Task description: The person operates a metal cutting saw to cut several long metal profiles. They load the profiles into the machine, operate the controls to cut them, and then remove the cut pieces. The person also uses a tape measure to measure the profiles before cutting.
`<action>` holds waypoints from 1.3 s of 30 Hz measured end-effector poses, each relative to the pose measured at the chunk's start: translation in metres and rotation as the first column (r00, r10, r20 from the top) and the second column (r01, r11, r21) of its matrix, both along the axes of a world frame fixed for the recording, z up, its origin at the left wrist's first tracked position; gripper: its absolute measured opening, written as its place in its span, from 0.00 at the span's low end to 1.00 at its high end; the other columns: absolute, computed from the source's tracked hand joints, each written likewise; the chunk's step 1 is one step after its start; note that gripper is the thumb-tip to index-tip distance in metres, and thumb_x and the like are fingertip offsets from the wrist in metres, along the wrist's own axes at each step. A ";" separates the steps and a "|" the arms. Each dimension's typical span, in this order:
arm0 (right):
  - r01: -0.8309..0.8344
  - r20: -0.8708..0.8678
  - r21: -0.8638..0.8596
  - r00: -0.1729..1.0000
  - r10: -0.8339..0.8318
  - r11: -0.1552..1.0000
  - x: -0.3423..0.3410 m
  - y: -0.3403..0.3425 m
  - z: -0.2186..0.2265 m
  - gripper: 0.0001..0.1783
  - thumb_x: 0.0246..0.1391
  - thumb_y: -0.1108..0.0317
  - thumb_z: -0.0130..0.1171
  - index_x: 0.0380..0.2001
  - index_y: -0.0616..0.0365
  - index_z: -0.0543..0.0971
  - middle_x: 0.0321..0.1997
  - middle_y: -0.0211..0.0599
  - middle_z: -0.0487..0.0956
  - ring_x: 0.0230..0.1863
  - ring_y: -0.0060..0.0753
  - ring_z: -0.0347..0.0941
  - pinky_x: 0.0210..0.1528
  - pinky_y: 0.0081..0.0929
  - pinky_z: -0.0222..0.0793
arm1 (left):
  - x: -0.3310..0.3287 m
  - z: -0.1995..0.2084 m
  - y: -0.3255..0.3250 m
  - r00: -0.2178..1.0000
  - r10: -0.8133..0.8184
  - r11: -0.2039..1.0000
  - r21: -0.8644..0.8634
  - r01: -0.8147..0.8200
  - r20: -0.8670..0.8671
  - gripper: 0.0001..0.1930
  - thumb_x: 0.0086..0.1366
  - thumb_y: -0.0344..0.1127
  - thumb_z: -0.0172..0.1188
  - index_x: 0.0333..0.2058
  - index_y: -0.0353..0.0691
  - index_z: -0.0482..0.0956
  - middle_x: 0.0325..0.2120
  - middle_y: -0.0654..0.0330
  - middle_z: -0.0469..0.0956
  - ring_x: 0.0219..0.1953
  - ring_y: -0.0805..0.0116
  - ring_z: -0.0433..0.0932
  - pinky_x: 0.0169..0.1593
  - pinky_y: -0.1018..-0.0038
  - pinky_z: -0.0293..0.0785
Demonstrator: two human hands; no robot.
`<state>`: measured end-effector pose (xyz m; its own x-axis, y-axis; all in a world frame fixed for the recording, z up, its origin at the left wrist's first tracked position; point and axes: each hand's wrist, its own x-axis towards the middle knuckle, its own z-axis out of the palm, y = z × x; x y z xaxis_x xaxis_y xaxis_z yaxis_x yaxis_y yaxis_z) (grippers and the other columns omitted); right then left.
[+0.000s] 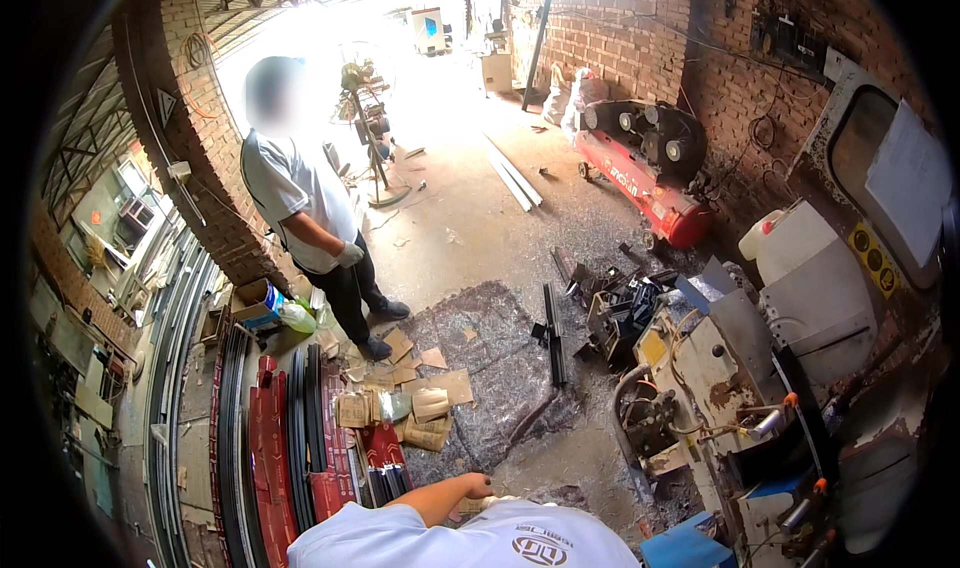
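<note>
My left arm reaches forward and across from a white sleeve at the lower edge. Its far end, where my left hand (476,486) seems to be, is small and foreshortened, so the fingers cannot be made out. A pale patch just below it may be a glove. Nearest to it on the left are dark metal profiles (388,484) with red wrapping. Flattened cardboard pieces (428,432) lie on the floor ahead. My right hand does not show; my white shirt (500,538) fills the bottom middle.
A person (310,208) with a gloved hand stands ahead on the left. Long profiles (235,418) lie along the left side. A worn machine with hoses (720,368) is close on the right. Black scrap pieces (625,303) and a red air compressor (640,183) stand beyond it.
</note>
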<state>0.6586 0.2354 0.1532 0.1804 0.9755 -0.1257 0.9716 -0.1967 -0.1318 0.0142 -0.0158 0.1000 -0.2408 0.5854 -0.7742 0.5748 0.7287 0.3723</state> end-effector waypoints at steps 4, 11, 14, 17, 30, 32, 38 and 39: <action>-0.012 0.012 -0.001 1.000 0.012 1.000 0.000 -0.002 0.001 0.26 0.56 0.44 0.56 0.27 0.59 0.82 0.29 0.51 0.81 0.32 0.57 0.76 0.37 0.50 0.71 | 0.000 0.000 0.000 1.000 -0.005 1.000 0.006 0.005 0.006 0.35 0.61 0.61 0.56 0.59 0.41 0.73 0.56 0.45 0.73 0.59 0.47 0.71 0.62 0.60 0.67; -0.025 0.028 0.013 0.999 0.024 1.000 -0.003 0.003 0.003 0.26 0.56 0.44 0.56 0.26 0.59 0.82 0.28 0.51 0.80 0.32 0.57 0.76 0.36 0.50 0.71 | -0.001 -0.010 -0.005 1.000 -0.013 0.999 0.029 0.013 -0.001 0.35 0.61 0.62 0.56 0.57 0.39 0.74 0.56 0.45 0.73 0.59 0.47 0.71 0.61 0.61 0.67; -0.027 0.044 0.013 0.999 0.026 1.000 0.000 0.004 0.003 0.26 0.56 0.44 0.56 0.25 0.59 0.82 0.28 0.51 0.80 0.31 0.57 0.76 0.36 0.50 0.71 | 0.000 -0.008 -0.002 1.000 -0.003 1.000 0.011 0.003 -0.003 0.35 0.62 0.61 0.56 0.57 0.40 0.74 0.56 0.45 0.73 0.59 0.47 0.71 0.61 0.61 0.67; -0.032 0.052 0.013 0.998 0.032 0.999 0.000 0.004 0.003 0.26 0.56 0.44 0.56 0.25 0.59 0.82 0.28 0.51 0.80 0.31 0.57 0.76 0.36 0.50 0.71 | 0.001 -0.004 -0.002 1.000 0.006 1.000 0.009 -0.006 -0.009 0.34 0.62 0.61 0.56 0.57 0.40 0.74 0.56 0.45 0.74 0.58 0.47 0.72 0.61 0.60 0.67; -0.065 0.075 0.016 0.995 0.064 0.998 -0.001 0.005 0.005 0.26 0.56 0.44 0.57 0.24 0.58 0.82 0.26 0.50 0.80 0.30 0.57 0.76 0.34 0.50 0.71 | 0.002 -0.008 -0.003 1.000 -0.021 1.000 -0.004 0.021 0.018 0.35 0.62 0.61 0.55 0.58 0.39 0.74 0.56 0.45 0.73 0.59 0.46 0.71 0.62 0.60 0.67; -0.074 0.077 0.015 0.994 0.073 0.997 -0.002 0.005 0.005 0.26 0.56 0.44 0.57 0.24 0.58 0.82 0.26 0.50 0.80 0.29 0.56 0.76 0.34 0.50 0.71 | 0.004 -0.015 -0.007 1.000 -0.027 1.000 -0.015 0.027 0.008 0.35 0.62 0.61 0.55 0.58 0.39 0.73 0.57 0.45 0.73 0.60 0.46 0.71 0.62 0.60 0.66; -0.087 0.096 0.026 0.992 0.084 0.996 0.001 0.004 0.006 0.26 0.56 0.44 0.57 0.23 0.58 0.82 0.25 0.50 0.80 0.29 0.56 0.76 0.33 0.50 0.71 | 0.003 -0.011 -0.003 0.999 -0.029 0.999 -0.014 0.029 0.017 0.36 0.62 0.62 0.54 0.59 0.39 0.72 0.58 0.45 0.71 0.61 0.47 0.69 0.63 0.60 0.65; -0.088 0.093 0.027 0.992 0.085 0.996 0.002 0.004 0.005 0.26 0.56 0.44 0.57 0.23 0.58 0.82 0.25 0.50 0.80 0.29 0.56 0.76 0.33 0.50 0.71 | 0.003 -0.009 -0.003 0.999 -0.034 0.999 -0.016 0.034 0.015 0.36 0.62 0.62 0.55 0.59 0.39 0.72 0.58 0.45 0.72 0.61 0.47 0.70 0.63 0.61 0.65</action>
